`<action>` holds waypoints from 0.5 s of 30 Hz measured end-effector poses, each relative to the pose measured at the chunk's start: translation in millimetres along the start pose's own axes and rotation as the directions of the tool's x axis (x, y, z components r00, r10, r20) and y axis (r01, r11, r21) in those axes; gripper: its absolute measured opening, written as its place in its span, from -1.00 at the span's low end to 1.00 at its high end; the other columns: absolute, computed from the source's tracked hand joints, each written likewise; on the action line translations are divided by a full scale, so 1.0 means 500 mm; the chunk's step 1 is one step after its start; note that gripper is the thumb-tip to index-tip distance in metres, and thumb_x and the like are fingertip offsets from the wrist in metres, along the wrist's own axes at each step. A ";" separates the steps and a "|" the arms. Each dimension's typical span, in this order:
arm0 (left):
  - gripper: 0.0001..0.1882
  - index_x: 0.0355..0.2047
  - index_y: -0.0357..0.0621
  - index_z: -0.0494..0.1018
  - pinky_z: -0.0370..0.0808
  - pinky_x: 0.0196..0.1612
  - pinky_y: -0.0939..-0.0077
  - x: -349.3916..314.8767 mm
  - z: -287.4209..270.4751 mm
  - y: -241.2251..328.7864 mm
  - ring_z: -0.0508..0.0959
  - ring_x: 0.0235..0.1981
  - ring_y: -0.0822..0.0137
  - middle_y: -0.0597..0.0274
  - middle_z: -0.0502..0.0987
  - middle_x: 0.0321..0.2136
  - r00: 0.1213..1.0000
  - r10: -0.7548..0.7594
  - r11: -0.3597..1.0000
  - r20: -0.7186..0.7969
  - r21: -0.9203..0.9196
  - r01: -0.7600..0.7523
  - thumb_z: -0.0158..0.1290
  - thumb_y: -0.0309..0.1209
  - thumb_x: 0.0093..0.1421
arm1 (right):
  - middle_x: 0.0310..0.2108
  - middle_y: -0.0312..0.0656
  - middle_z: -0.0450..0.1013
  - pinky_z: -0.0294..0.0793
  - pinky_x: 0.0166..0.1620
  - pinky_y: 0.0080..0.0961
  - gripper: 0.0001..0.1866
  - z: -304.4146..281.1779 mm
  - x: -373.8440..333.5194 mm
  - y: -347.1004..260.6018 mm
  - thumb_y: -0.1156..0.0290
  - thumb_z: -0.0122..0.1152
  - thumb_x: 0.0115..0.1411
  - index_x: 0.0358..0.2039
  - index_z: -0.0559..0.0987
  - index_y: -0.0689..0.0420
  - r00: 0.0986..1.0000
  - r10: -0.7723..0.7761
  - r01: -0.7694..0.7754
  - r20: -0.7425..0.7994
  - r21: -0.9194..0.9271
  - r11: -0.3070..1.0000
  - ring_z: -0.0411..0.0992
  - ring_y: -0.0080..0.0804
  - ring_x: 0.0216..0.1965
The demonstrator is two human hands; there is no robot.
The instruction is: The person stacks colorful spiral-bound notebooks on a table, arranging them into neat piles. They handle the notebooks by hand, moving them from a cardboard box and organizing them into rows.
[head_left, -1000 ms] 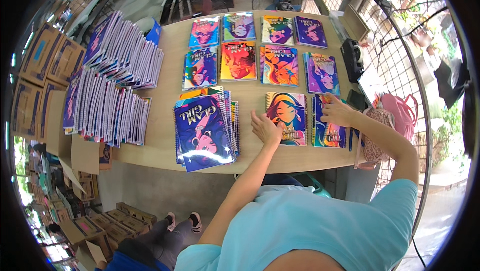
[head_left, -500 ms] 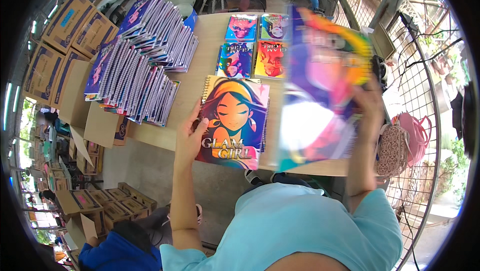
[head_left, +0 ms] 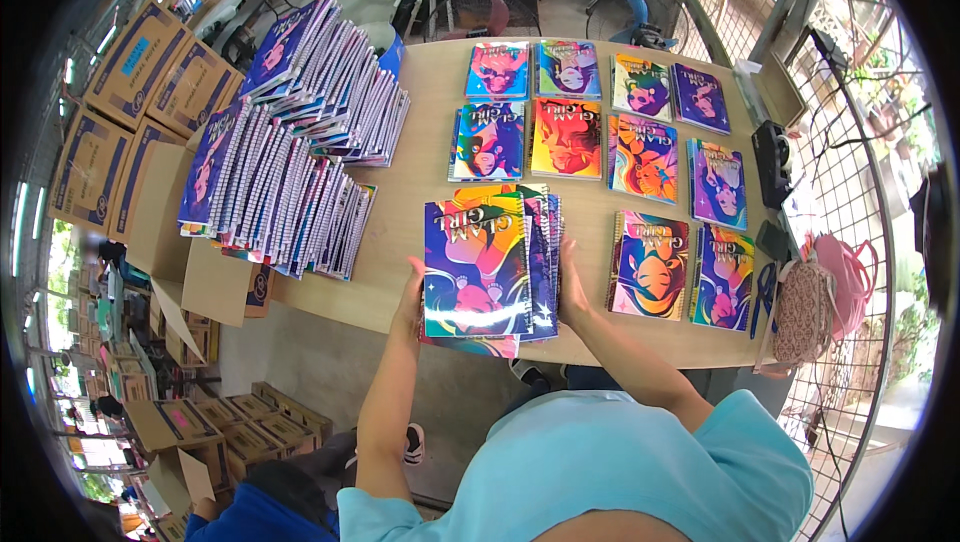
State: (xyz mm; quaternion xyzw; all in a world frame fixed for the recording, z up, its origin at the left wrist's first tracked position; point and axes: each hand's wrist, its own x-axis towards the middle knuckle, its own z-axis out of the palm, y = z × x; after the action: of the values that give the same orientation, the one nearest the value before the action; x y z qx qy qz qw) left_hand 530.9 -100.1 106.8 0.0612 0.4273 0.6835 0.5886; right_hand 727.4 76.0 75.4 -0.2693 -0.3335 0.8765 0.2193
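Observation:
At the near edge of the table, my left hand [head_left: 411, 290] and my right hand [head_left: 573, 284] press the sides of a small stack of spiral notebooks [head_left: 474, 267]. The top notebook has a purple and yellow illustrated cover, upside down to me, with glare along its lower part. More notebooks stick out to its right, fanned unevenly, and one peeks out below. Beyond and to the right, several notebooks with different bright covers lie in rows, such as an orange one [head_left: 567, 139] and one with a headband figure [head_left: 648, 267].
Tall heaps of spiral notebooks [head_left: 285, 167] fill the table's left side, beside cardboard cartons [head_left: 135, 62]. At the right edge are blue scissors [head_left: 764, 292], a black case [head_left: 771, 164], a patterned bag [head_left: 803, 317] and a pink bag [head_left: 846, 277]. Someone in blue [head_left: 262, 502] is at lower left.
The notebook my right hand held up now lies over the one with the headband figure in front of me. My right hand has come left to the stack's side, uncovering the rows at right.

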 end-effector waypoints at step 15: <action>-0.39 -0.14 -0.21 0.45 0.51 -0.32 0.47 -0.002 -0.205 0.192 0.56 -0.37 0.38 0.17 0.56 -0.32 0.933 -0.013 0.910 -0.359 0.383 0.160 -0.05 0.15 0.16 | 0.27 0.15 -0.24 -0.07 0.28 -0.19 -0.18 0.199 0.139 0.189 -0.22 -0.32 0.25 0.34 -0.25 -0.03 0.961 -0.101 -0.010 -0.258 -0.397 0.918 -0.17 0.05 0.29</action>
State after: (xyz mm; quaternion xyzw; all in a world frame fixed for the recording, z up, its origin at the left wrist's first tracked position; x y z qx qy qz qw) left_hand 398.9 -147.9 106.0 0.0408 0.6593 0.5526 0.5083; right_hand 594.0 4.3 49.3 -0.4184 -0.4760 0.7401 0.2248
